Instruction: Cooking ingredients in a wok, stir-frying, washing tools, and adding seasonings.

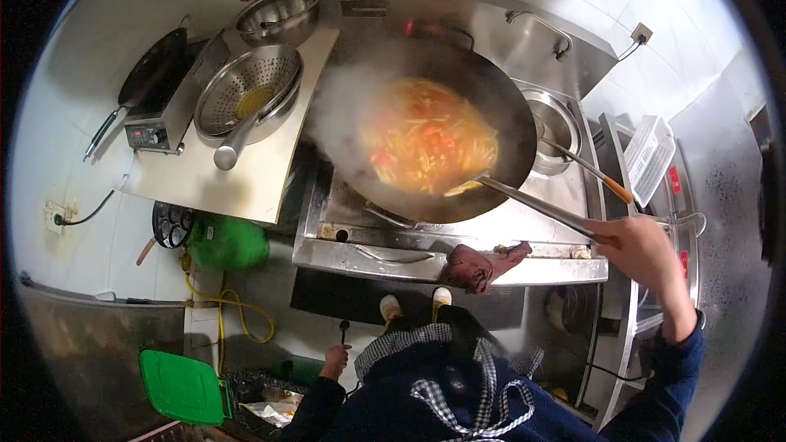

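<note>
My right hand (642, 255) grips the handle of a long metal wok utensil (540, 204), whose head dips into the near right side of the food. A big dark wok (519, 116) sits on the steel stove, holding a steaming broth (430, 135) with red pieces, probably tomato, and pale strips. Steam blurs the wok's left side, and the utensil's head is partly hidden in the broth. Low at my left side, my left hand (334, 362) is closed around a thin dark rod (344, 331) with a rounded dark end; its exact kind cannot be told.
A maroon cloth (482, 267) hangs over the stove's front edge (374, 261). Right of the wok, a ladle with a wooden handle (617, 189) rests in a steel pot (552, 159). Leftward, a perforated strainer (245, 95) lies over a bowl on a pale tabletop (245, 196). A faucet (546, 27) stands behind.
</note>
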A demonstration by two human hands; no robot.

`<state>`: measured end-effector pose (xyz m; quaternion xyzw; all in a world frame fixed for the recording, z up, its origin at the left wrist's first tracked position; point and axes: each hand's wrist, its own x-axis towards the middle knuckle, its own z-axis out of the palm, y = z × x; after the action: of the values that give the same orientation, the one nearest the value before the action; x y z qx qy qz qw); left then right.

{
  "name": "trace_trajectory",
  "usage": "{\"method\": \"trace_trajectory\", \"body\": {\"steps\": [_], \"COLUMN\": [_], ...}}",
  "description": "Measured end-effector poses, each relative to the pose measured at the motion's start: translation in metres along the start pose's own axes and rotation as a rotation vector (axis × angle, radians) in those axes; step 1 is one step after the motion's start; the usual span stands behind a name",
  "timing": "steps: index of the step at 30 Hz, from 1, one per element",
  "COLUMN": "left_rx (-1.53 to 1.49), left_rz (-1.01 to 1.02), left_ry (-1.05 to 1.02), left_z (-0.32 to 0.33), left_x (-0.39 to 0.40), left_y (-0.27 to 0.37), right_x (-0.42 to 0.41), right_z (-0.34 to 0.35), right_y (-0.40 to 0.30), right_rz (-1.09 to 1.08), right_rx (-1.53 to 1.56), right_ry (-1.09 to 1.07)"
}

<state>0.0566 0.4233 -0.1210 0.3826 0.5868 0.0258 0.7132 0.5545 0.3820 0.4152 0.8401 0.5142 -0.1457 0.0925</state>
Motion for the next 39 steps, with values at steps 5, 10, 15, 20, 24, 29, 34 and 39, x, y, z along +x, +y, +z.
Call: {"method": "trace_trajectory", "body": {"steps": [5,10,15,20,24,29,34,39], "left_rx": [-0.350,-0.275,0.040,-0.405,-0.223,-0.505,-0.570,-0.536], "left_rz": [-0.154,-0.129,0.032,-0.196,-0.163,-0.170,-0.077,0.092], "left_ry": [0.082,0.024,0.057,0.084,0.190,0.036,0.058,0.166], "left_z": [0.027,0.007,0.011,0.014,0.025,0.007,-0.003,-0.013], "left_x": [-0.011,-0.016,-0.030,-0.036,-0.033,-0.015,-0.006,-0.016], "left_y": [0.041,0.020,0.005,0.021,0.033,0.016,0.025,0.067], "right_x": [0.073,0.145,0.161,0.134,0.088,0.033,0.019,0.018], "right_z": [0.091,0.110,0.085,0.057,0.061,0.072,0.144,0.180], "right_y": [0.014,0.005,0.006,0.033,0.061,0.058,0.075,0.060], "right_rz": [-0.180,-0.236,-0.006,0.165,0.075,0.188,0.231,0.284], "right_rx": [-0.129,0.168,0.566,1.215,1.495,1.736,2.066,2.180], "right_ry": [0.180,0.309,0.001,-0.256,-0.290,-0.213,-0.390,-0.468]}}
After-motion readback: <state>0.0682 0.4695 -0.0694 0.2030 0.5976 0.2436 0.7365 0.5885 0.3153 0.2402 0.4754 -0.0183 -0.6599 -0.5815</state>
